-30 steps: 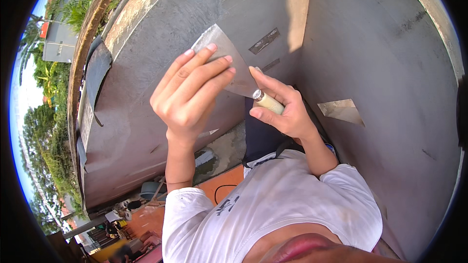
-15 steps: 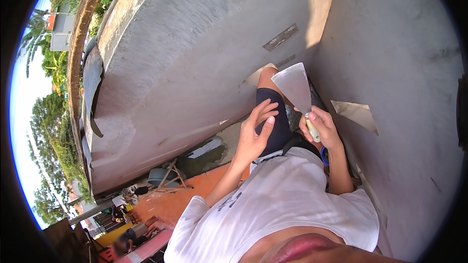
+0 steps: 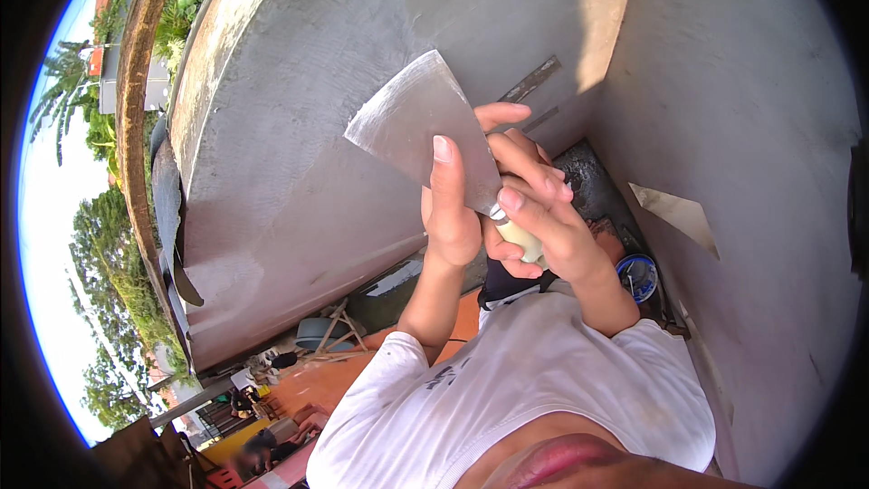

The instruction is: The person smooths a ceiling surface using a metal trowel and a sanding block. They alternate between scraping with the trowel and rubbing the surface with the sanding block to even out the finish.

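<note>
My left hand (image 3: 451, 217) is closed on the steel blade of a putty knife (image 3: 407, 118), thumb on its face and fingers reaching round behind it. My right hand (image 3: 568, 240) grips the pale cream handle (image 3: 518, 240) just below, its fingertips near the metal collar and overlapping my left hand's fingers. The blade points up and to the left in front of my chest.
Smooth grey plastered walls (image 3: 742, 127) meet ahead in a corner. A blue bucket (image 3: 638, 276) stands low at right. At lower left are a grey-blue basin (image 3: 317, 333) with wooden legs, an orange floor (image 3: 308, 385) and a seated person (image 3: 262, 453). Trees (image 3: 118, 290) show beyond a wooden beam.
The putty knife has gone from held low in my right hand to raised and tilted leftward. My left hand, apart from it half a second ago, has taken hold of the blade.
</note>
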A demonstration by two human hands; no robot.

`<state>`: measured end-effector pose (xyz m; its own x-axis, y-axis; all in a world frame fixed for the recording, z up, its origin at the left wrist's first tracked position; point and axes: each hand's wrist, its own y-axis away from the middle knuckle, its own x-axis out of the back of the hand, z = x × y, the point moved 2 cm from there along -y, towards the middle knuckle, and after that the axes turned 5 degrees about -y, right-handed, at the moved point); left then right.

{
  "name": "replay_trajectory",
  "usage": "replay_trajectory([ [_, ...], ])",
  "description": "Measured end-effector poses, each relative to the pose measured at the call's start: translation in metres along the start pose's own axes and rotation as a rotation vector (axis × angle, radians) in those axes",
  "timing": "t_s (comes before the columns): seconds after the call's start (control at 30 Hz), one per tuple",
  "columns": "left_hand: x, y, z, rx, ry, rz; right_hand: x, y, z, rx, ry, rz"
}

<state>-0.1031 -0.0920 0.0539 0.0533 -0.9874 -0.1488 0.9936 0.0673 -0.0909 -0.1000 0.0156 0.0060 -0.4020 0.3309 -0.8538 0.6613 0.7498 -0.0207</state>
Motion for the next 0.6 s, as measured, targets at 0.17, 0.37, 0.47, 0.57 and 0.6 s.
replay_trajectory([
  [0.17, -0.001, 0.002, 0.002, 0.046, 0.01, 0.078, 0.012, 0.012, 0.005, -0.108, 0.005, 0.185],
  [0.37, -0.009, 0.005, 0.004, 0.103, 0.217, 0.181, 0.002, 0.012, -0.004, -0.15, -0.076, 0.109],
  [0.47, -0.005, -0.003, 0.015, 0.033, 0.25, 0.188, -0.008, -0.003, -0.006, -0.085, -0.148, -0.076],
  [0.57, -0.012, -0.003, 0.018, 0.018, 0.231, 0.266, -0.005, -0.002, 0.005, -0.033, -0.107, -0.043],
  [0.6, -0.007, -0.001, 0.011, 0.033, 0.186, 0.225, -0.003, -0.001, 0.007, -0.037, -0.101, -0.024],
])
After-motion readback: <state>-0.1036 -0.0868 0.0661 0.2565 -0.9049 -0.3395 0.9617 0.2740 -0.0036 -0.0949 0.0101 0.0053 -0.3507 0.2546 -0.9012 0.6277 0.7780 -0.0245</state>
